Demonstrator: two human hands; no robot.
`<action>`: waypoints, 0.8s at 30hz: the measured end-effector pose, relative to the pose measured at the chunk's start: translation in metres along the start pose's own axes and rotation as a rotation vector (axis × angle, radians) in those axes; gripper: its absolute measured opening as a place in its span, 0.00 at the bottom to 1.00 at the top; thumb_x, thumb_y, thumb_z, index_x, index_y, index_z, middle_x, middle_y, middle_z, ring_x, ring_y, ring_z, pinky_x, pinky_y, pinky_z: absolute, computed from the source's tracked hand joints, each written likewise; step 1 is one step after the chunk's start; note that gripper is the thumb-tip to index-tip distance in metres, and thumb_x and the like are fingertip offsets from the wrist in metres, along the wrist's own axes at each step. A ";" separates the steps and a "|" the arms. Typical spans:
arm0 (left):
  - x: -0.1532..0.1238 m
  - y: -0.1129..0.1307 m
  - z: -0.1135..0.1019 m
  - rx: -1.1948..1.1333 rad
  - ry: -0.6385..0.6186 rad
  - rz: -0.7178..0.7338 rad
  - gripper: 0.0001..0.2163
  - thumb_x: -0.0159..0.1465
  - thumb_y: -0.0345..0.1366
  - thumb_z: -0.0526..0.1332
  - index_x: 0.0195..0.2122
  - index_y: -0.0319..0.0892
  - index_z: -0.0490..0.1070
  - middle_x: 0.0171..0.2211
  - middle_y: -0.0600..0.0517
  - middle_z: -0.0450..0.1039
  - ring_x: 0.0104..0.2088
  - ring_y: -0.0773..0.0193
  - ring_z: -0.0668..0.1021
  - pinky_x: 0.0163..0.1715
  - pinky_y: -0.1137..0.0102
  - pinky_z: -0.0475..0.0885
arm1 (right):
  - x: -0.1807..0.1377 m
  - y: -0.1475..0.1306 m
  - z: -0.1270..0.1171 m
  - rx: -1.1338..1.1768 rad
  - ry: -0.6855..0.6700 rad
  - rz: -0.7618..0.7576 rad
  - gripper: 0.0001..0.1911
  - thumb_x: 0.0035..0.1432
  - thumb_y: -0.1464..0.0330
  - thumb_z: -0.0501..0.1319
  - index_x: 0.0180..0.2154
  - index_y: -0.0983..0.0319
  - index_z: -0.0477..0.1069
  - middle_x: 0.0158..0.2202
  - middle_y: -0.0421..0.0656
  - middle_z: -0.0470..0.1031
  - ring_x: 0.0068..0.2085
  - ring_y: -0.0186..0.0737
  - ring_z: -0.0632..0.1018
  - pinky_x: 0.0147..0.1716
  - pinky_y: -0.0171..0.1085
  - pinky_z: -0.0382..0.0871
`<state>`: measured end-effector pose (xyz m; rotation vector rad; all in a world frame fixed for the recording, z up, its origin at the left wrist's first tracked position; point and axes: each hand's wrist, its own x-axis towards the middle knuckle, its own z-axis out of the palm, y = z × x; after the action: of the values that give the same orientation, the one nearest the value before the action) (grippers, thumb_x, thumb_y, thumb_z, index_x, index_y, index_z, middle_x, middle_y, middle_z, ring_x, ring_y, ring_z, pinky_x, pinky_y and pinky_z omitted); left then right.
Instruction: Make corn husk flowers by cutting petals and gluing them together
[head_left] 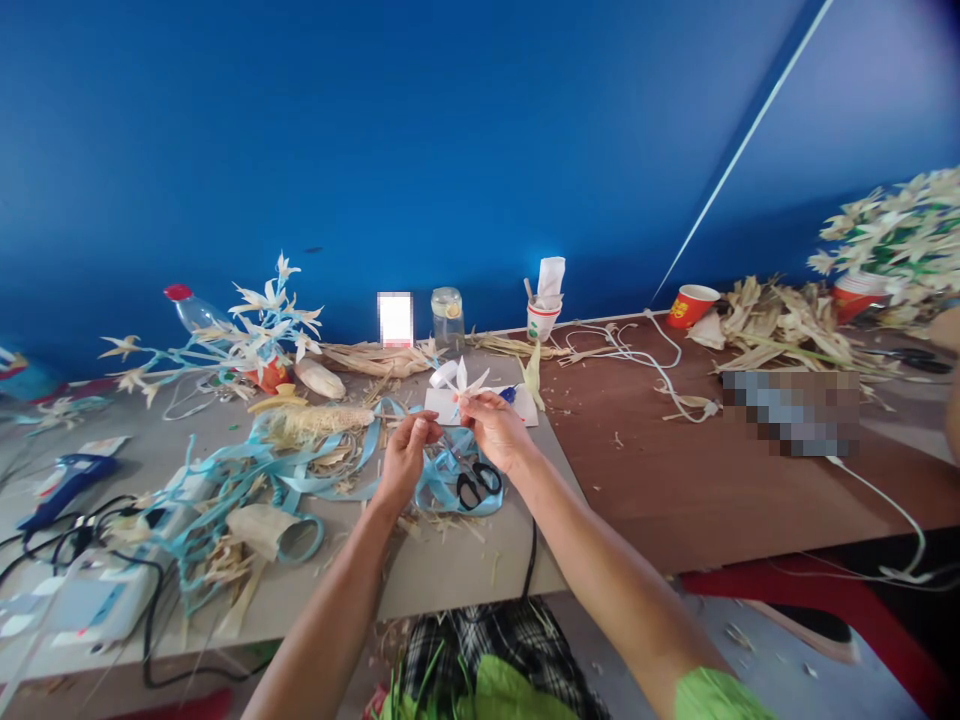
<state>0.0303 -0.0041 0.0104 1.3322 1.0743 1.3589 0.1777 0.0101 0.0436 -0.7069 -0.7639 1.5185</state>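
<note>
My right hand (495,428) pinches a pale corn-husk flower (465,380) with pointed petals, over the middle of the table. Beside it on the left, my left hand (409,455) is closed with its fingertips together; what they grip, if anything, is too small to make out. Black-handled scissors (480,485) lie below the hands among light blue ribbon (435,485). A white sheet (525,403) lies behind my right hand, with a roll of white tape (443,374) near it. Left of my left hand is a corn cob (322,422) amid blue strips.
On the left are a blue glue gun (71,485), a white power strip (112,600) with black cords, and husk flowers (266,310) on blue stems. A jar (448,318) and paper cup (543,320) stand by the wall. At right are husks (780,325), a red cup (691,305) and white cables (660,375).
</note>
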 end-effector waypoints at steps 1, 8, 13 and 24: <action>0.000 0.001 0.000 0.003 0.020 0.000 0.19 0.59 0.50 0.57 0.39 0.39 0.72 0.28 0.51 0.71 0.30 0.66 0.72 0.35 0.70 0.68 | 0.001 0.001 -0.001 -0.001 0.011 0.001 0.12 0.35 0.64 0.71 0.19 0.61 0.70 0.24 0.37 0.71 0.24 0.29 0.63 0.28 0.33 0.56; -0.003 0.006 0.008 0.061 -0.010 -0.011 0.13 0.52 0.44 0.65 0.33 0.40 0.71 0.27 0.53 0.70 0.28 0.68 0.70 0.29 0.73 0.65 | 0.001 0.005 0.000 -0.011 0.028 0.029 0.14 0.34 0.63 0.71 0.20 0.62 0.69 0.21 0.35 0.67 0.22 0.28 0.61 0.26 0.33 0.54; -0.003 0.002 0.008 0.066 0.001 -0.028 0.12 0.52 0.42 0.65 0.31 0.39 0.71 0.25 0.54 0.70 0.26 0.70 0.69 0.28 0.73 0.64 | -0.001 0.010 0.004 0.015 0.037 0.052 0.15 0.33 0.64 0.72 0.19 0.62 0.68 0.20 0.34 0.67 0.21 0.27 0.60 0.24 0.33 0.54; -0.004 0.006 0.008 0.110 -0.031 -0.044 0.14 0.55 0.46 0.62 0.29 0.39 0.72 0.22 0.54 0.70 0.24 0.68 0.70 0.27 0.72 0.65 | -0.009 0.007 0.012 0.003 0.004 0.102 0.14 0.33 0.64 0.71 0.18 0.62 0.67 0.21 0.36 0.69 0.22 0.28 0.63 0.25 0.32 0.56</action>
<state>0.0379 -0.0093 0.0161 1.3965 1.1652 1.2582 0.1648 0.0001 0.0453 -0.7560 -0.7317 1.6095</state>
